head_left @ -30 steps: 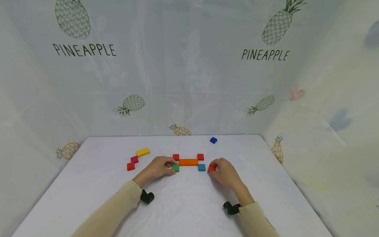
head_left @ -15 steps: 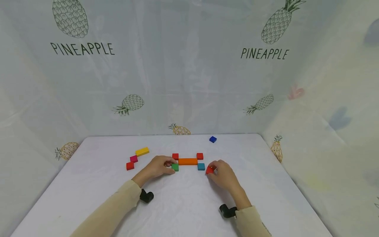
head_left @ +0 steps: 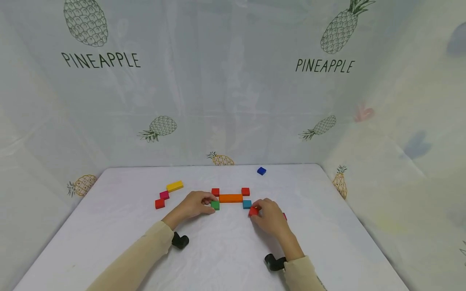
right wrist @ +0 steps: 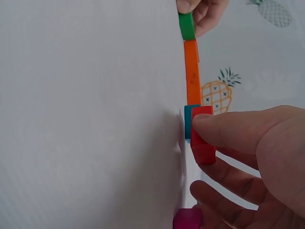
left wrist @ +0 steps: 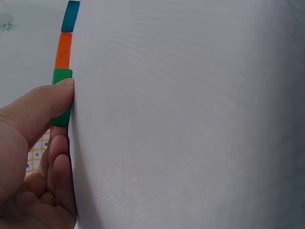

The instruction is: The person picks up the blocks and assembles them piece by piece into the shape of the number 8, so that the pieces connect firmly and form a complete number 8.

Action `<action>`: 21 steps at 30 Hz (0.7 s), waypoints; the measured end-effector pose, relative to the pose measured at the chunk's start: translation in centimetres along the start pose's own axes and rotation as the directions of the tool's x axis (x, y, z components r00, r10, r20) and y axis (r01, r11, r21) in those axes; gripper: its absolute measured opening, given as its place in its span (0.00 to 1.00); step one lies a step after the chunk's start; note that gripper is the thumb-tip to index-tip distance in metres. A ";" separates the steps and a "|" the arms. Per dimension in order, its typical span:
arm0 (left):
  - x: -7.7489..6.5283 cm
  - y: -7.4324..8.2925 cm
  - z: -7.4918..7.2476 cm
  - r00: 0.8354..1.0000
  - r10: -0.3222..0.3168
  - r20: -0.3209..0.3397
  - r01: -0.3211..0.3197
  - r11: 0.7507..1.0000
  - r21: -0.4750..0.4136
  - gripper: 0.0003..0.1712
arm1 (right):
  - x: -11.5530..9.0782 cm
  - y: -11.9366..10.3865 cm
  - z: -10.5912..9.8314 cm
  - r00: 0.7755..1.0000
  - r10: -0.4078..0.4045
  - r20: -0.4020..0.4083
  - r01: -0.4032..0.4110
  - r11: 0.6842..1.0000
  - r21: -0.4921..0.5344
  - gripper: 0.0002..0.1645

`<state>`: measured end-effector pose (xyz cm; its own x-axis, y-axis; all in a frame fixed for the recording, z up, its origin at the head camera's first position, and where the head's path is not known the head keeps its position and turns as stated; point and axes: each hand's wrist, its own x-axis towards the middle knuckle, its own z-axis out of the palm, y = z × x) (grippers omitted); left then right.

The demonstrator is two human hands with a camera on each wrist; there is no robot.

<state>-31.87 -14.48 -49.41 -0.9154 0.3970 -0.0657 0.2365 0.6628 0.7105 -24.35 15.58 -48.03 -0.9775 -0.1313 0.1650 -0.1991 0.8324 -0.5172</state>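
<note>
My left hand [head_left: 195,204] pinches a green block [head_left: 215,205] between thumb and fingers at the left end of a long orange block [head_left: 231,198]. My right hand [head_left: 270,218] grips a red block [head_left: 253,211] by its faces, just right of and nearer than a teal block [head_left: 247,204]. In the right wrist view this red block [right wrist: 203,133] overlaps the teal one. One red block [head_left: 215,192] sits at the orange block's far left corner and another red block [head_left: 245,191] at its far right corner. A magenta block [right wrist: 187,219] lies beside my right fingers, mostly hidden in the head view.
At the left of the white table [head_left: 218,250] lie a yellow block [head_left: 175,186], a pink block [head_left: 164,195] and a red block [head_left: 159,203]. A dark blue block [head_left: 261,171] lies near the far edge. A pineapple-printed sheet [head_left: 233,89] hangs behind.
My right hand has moved left with the red block, closer to the teal block, and part of the magenta block now shows behind it. The left hand stays at the green block.
</note>
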 end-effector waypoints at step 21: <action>0.0 -0.1 0.1 1.000 -0.009 -0.003 0.009 1.000 -0.009 0.18 | -0.4 -1.6 1.4 0.999 0.038 0.000 -0.038 0.999 0.016 0.18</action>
<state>-31.84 -14.54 -49.54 -0.9186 0.3888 -0.0701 0.2252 0.6610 0.7158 -23.72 13.54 -48.47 -0.9844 -0.0997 0.1451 -0.1630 0.8278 -0.5368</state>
